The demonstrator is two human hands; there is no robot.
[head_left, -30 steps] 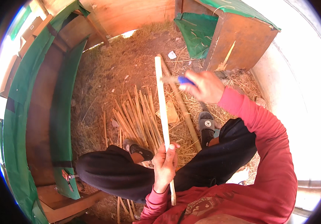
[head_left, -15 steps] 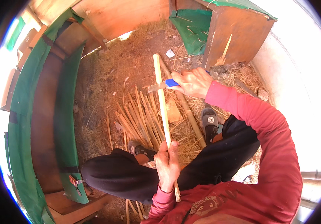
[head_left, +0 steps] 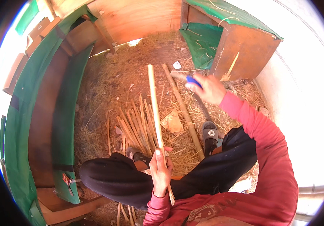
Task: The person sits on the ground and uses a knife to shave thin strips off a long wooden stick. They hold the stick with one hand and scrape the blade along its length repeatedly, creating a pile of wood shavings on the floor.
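Observation:
My left hand (head_left: 160, 170) grips a long pale bamboo strip (head_left: 154, 105) near its lower end, holding it upright and tilted away from me. My right hand (head_left: 208, 89) is raised to the right of the strip's top and holds a knife with a blue handle (head_left: 192, 80); its blade is blurred and is apart from the strip. A pile of several split bamboo strips (head_left: 137, 126) lies on the straw-covered ground beyond my knees. A thicker bamboo pole (head_left: 184, 113) lies on the ground, running from the far middle toward my right foot.
A green-covered wooden bench (head_left: 62, 109) curves along the left. A wooden box with green cloth (head_left: 241, 41) stands at the far right. A flat piece of cardboard (head_left: 172, 122) lies on the straw. My sandalled feet (head_left: 209, 133) rest near the pile.
My right hand with the knife has moved away to the right of the strip. The left hand keeps its hold on the strip, which is tilted much as before.

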